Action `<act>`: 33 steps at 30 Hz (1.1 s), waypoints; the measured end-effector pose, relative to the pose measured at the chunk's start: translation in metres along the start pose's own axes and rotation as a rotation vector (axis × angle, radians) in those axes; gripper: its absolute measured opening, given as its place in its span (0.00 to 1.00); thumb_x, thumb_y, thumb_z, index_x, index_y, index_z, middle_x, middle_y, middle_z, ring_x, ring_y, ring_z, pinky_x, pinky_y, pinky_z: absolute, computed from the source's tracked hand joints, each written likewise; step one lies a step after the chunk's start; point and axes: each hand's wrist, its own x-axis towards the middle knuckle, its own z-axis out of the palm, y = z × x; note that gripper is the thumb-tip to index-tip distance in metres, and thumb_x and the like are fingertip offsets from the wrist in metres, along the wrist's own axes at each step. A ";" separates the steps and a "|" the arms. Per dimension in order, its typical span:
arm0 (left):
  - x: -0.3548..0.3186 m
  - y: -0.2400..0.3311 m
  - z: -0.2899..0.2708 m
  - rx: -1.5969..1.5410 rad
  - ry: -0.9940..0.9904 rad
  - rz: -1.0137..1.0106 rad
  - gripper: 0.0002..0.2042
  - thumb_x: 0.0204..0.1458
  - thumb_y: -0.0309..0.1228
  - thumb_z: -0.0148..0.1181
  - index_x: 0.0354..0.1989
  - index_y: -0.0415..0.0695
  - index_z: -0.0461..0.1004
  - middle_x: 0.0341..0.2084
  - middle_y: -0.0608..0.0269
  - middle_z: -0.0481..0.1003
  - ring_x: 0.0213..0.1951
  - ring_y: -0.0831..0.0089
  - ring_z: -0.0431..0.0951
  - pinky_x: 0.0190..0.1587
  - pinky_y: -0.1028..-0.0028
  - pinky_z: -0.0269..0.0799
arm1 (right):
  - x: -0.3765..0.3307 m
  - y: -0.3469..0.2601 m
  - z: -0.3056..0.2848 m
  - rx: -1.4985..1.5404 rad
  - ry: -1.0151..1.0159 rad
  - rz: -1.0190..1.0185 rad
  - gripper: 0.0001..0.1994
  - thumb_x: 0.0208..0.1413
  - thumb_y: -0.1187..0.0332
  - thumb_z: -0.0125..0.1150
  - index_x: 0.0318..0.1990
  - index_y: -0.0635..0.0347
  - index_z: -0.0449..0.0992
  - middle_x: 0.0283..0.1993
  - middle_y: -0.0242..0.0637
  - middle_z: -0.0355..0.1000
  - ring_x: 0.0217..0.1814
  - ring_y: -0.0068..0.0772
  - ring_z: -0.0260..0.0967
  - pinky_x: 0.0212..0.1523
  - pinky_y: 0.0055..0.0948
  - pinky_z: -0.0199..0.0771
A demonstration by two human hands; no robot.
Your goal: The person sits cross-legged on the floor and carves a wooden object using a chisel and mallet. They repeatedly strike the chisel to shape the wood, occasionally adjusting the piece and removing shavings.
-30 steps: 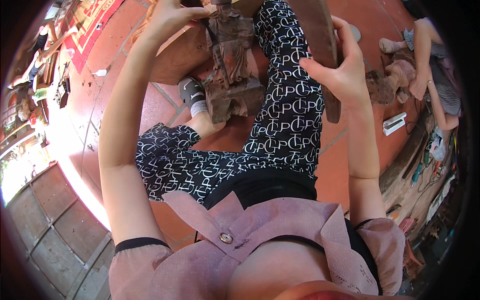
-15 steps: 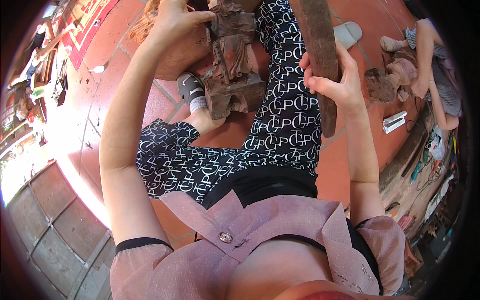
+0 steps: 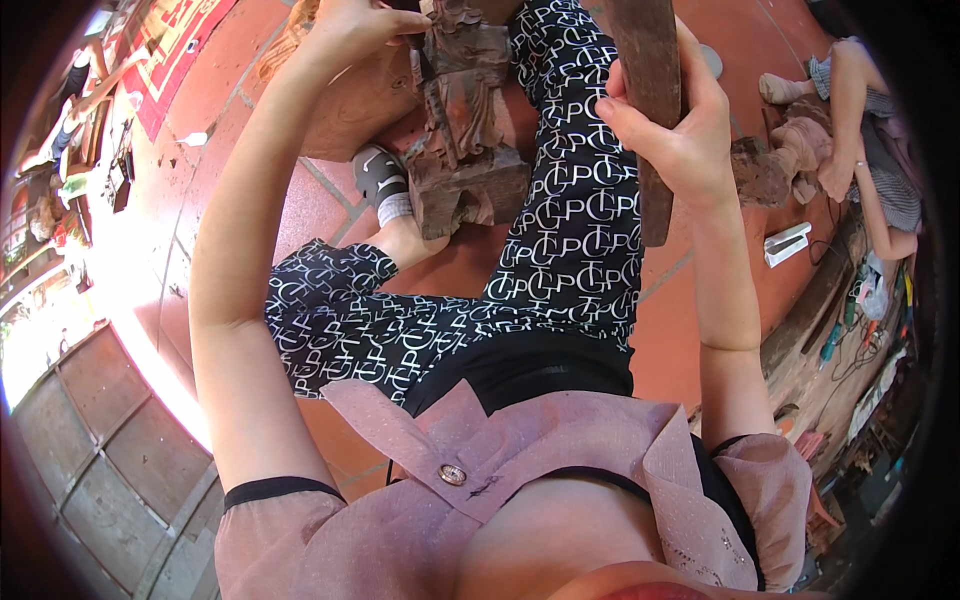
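A dark brown wood carving (image 3: 468,120) stands on its block-like base between my legs, its top cut off by the upper edge. My left hand (image 3: 358,35) is at the upper left of the carving, with the thumb reaching to its side. The fingers are bent and partly hidden, and whatever they hold cannot be made out. In my right hand (image 3: 690,140) is a long, flat wooden bar (image 3: 648,80), gripped with fingers and thumb around it. The bar points away from me over my right leg, apart from the visible part of the carving; its far end is out of view.
A paler wooden block (image 3: 362,112) lies left of the carving, behind my shoed foot (image 3: 382,180). At right, another person's hand (image 3: 838,175) is by a second carving (image 3: 770,170). Tools and cords (image 3: 850,320) lie along the right; a red mat (image 3: 180,60) is far left.
My right hand has moved slightly away from me with the wooden bar, whose near end is now farther up. My left hand has shifted only a little; the carving stays in place.
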 end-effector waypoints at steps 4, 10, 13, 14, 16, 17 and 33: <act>-0.001 -0.002 0.001 -0.121 0.017 -0.002 0.22 0.39 0.26 0.74 0.44 0.40 0.73 0.32 0.64 0.77 0.35 0.72 0.77 0.38 0.70 0.74 | -0.004 0.003 -0.002 -0.097 -0.046 -0.018 0.44 0.43 0.80 0.67 0.70 0.64 0.54 0.50 0.36 0.71 0.48 0.24 0.71 0.49 0.24 0.72; 0.019 0.000 0.006 0.353 0.010 0.155 0.20 0.36 0.34 0.75 0.36 0.37 0.77 0.27 0.56 0.79 0.31 0.69 0.79 0.35 0.68 0.74 | 0.015 0.011 -0.004 -0.419 -0.100 -0.222 0.42 0.42 0.77 0.67 0.69 0.66 0.55 0.60 0.43 0.67 0.63 0.33 0.65 0.62 0.28 0.63; 0.016 0.020 0.010 0.396 0.038 0.078 0.19 0.36 0.31 0.76 0.36 0.38 0.77 0.28 0.56 0.80 0.32 0.69 0.80 0.34 0.69 0.76 | 0.027 0.011 -0.003 -0.403 -0.060 -0.257 0.42 0.42 0.76 0.66 0.69 0.66 0.56 0.59 0.42 0.68 0.62 0.32 0.66 0.62 0.28 0.64; 0.019 0.016 0.010 0.251 -0.006 -0.029 0.20 0.37 0.30 0.76 0.39 0.38 0.77 0.28 0.57 0.79 0.32 0.70 0.80 0.33 0.69 0.76 | 0.032 0.009 0.000 -0.350 -0.047 -0.245 0.42 0.42 0.76 0.66 0.69 0.66 0.56 0.59 0.42 0.68 0.62 0.32 0.66 0.62 0.28 0.64; 0.026 0.000 0.010 -0.041 -0.095 -0.238 0.22 0.38 0.27 0.75 0.44 0.39 0.76 0.29 0.59 0.79 0.31 0.71 0.80 0.31 0.71 0.77 | 0.039 0.006 0.003 -0.227 -0.045 -0.134 0.41 0.42 0.77 0.65 0.69 0.65 0.56 0.57 0.41 0.69 0.61 0.33 0.66 0.62 0.29 0.64; 0.021 -0.007 0.010 -0.162 -0.044 -0.168 0.24 0.39 0.26 0.75 0.47 0.39 0.74 0.29 0.60 0.79 0.30 0.71 0.80 0.30 0.72 0.77 | 0.041 0.002 0.006 -0.187 -0.055 -0.110 0.42 0.42 0.77 0.65 0.69 0.65 0.56 0.57 0.42 0.69 0.60 0.33 0.67 0.61 0.30 0.65; -0.018 0.009 0.021 0.051 0.068 0.101 0.26 0.35 0.26 0.74 0.48 0.38 0.73 0.31 0.54 0.77 0.34 0.63 0.77 0.37 0.66 0.73 | 0.057 -0.008 -0.005 -0.788 -0.204 -0.336 0.42 0.43 0.74 0.61 0.71 0.59 0.53 0.48 0.60 0.73 0.52 0.58 0.73 0.54 0.44 0.71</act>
